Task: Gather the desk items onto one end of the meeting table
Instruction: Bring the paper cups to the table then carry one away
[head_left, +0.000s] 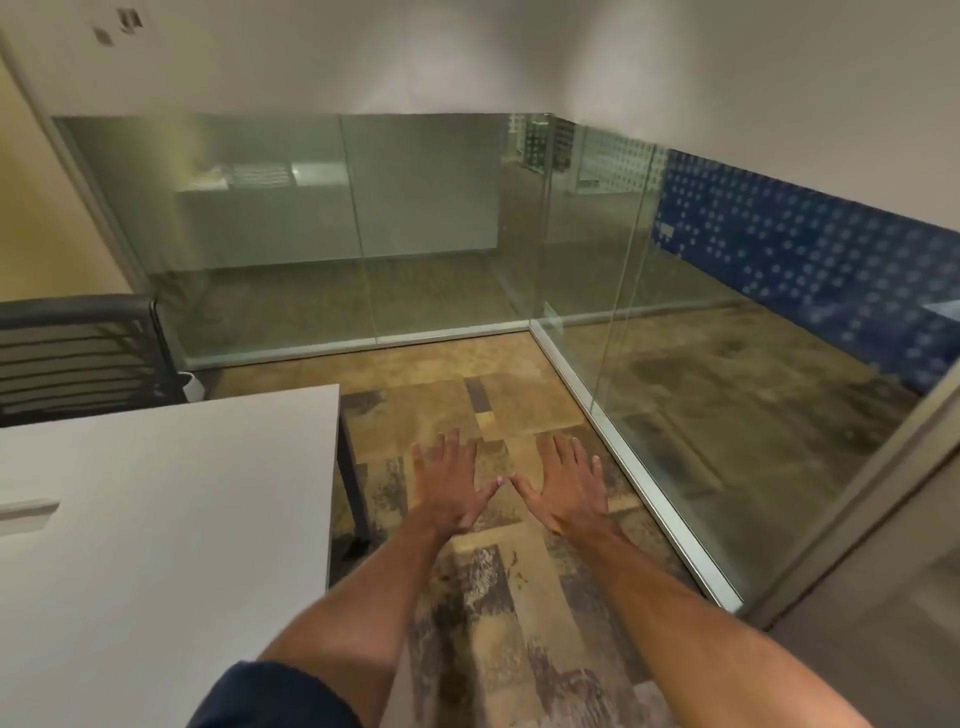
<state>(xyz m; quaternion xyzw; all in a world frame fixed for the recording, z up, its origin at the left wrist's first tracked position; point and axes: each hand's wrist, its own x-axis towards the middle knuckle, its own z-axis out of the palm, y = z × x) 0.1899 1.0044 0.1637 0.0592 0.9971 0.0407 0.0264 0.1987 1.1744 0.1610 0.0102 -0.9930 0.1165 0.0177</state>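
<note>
Left hand (448, 491): flat, fingers spread, grip released, over the carpet (498, 597) beyond the surface's right edge.
Right hand (563, 491): same, thumbs nearly touching.
Surface (156, 519): white.
Desk items: unseen.

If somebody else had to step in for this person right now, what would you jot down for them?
Left hand: open, palm down, fingers spread, holding nothing, out over the carpet.
Right hand: the same; the two thumb tips nearly meet.
White meeting table: to the left of the hands; the part in view carries no loose desk items, only a flat slot-like fitting at its left edge.
Black mesh chair: behind the table's far side.
Done: nothing that this view can confirm.
Left: find the desk items, which are out of view, and gather them on one end of the table.
</note>
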